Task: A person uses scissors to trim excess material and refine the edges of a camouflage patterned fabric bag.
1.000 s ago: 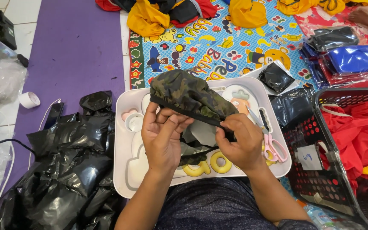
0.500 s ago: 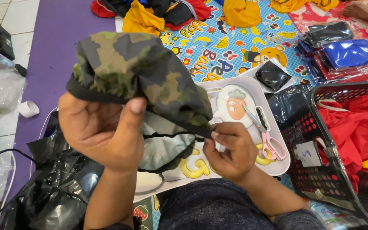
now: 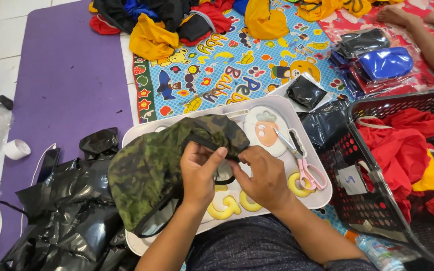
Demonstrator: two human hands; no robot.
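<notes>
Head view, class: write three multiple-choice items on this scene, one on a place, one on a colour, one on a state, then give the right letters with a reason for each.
1. Where do the pink-handled scissors lie?
A. in the basket
B. on the white tray
C. on the purple mat

2. What colour is most of the cloth in the black basket?
A. red
B. green
C. white

3. How is the camouflage cloth held?
A. by no hand
B. by one hand only
C. by both hands at its black edge

Answers:
1 B, the scissors rest on the tray's right side.
2 A, red cloth fills the basket.
3 C, the left hand and right hand both pinch the edge.
</notes>
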